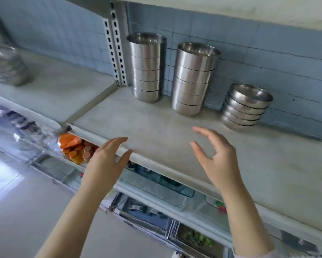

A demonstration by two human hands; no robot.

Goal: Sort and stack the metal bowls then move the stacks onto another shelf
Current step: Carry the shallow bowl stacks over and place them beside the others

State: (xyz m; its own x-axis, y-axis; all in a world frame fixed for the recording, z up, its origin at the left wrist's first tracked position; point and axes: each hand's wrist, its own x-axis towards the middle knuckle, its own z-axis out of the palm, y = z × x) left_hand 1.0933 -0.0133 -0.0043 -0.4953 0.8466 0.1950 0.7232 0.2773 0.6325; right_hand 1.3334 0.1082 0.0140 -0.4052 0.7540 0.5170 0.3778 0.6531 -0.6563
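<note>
Three stacks of metal bowls stand at the back of a grey shelf [156, 127] against the blue tiled wall. The left stack [147, 67] and the middle stack [194, 79] are tall, each of several straight-sided bowls. The right stack [246, 107] is lower, with several wider, rounded bowls. My left hand [106, 162] hovers at the shelf's front edge, fingers straight, holding nothing. My right hand [216, 157] is raised over the shelf in front of the middle stack, fingers loosely spread and empty. Neither hand touches a bowl.
Another blurred stack of metal bowls [8, 66] sits on the neighbouring shelf section to the left, past a slotted upright post [117, 51]. Below the shelf lie trays with sliced orange food [74, 148], a clear container [156, 185] and greens [199, 239]. An upper shelf hangs overhead.
</note>
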